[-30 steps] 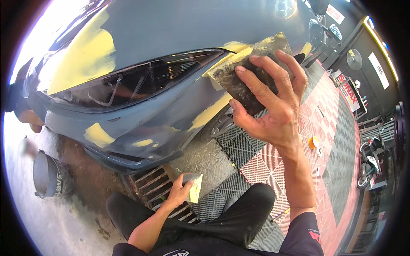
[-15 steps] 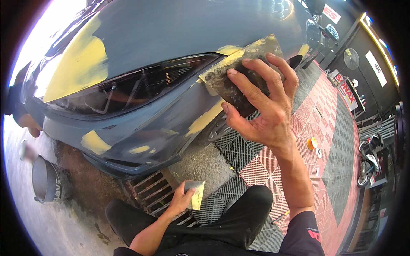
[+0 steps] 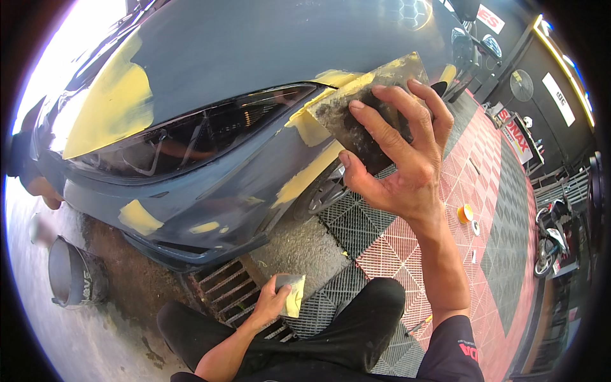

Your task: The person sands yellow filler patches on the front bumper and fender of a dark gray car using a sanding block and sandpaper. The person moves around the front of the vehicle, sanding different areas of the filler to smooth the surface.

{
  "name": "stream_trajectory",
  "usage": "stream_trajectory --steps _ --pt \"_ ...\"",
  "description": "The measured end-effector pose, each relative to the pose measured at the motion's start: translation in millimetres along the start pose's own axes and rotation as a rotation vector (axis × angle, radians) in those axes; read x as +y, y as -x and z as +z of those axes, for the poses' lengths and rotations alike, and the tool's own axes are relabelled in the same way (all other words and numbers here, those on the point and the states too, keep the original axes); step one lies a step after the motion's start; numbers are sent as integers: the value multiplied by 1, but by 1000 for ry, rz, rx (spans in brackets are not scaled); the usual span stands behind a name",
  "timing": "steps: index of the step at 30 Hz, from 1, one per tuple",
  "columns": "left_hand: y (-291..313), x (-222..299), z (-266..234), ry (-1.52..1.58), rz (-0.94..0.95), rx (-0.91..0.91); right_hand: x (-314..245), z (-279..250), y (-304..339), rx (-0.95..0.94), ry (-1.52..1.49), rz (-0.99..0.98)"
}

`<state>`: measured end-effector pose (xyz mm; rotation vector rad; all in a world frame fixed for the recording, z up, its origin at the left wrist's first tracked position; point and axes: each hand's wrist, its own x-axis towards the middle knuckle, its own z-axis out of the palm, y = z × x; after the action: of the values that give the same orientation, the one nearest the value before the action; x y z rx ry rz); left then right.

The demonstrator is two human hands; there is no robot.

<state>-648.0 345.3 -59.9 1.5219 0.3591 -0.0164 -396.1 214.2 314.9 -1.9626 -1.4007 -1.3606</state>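
My right hand presses a flat, dark putty spreader, its fingers spread over the plate and the thumb at the lower edge. Fresh yellow putty lines the spreader's left edge, which rests on the grey car's fender by the headlight's rear corner. Just left of that edge lies a yellow putty patch. Low between my knees, my left hand grips a smaller grey putty spreader with yellow putty on its face. This one is held away from the car.
More yellow putty marks the hood and bumper. A dark bucket stands on the wet ground at left, near a drain grate. Red and grey floor tiles carry a yellow roll. A motorcycle is at far right.
The right hand and its spreader have shifted slightly right, and more yellow putty shows beside the headlight's rear corner. The left hand has hardly moved.
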Motion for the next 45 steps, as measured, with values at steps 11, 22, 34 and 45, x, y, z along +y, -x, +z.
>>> stream_trajectory --steps 11,22,34,45 --pt "4 12 5 9 -14 -5 5 6 -3 25 19 -22" --pt "5 8 8 29 -6 -1 11 7 -2 21 45 -30" --pt "0 -12 -18 32 -65 -62 -31 -52 68 -2 -271 327" --pt "-40 -73 -44 -221 -72 -236 -98 -58 -16 -348 470 187"
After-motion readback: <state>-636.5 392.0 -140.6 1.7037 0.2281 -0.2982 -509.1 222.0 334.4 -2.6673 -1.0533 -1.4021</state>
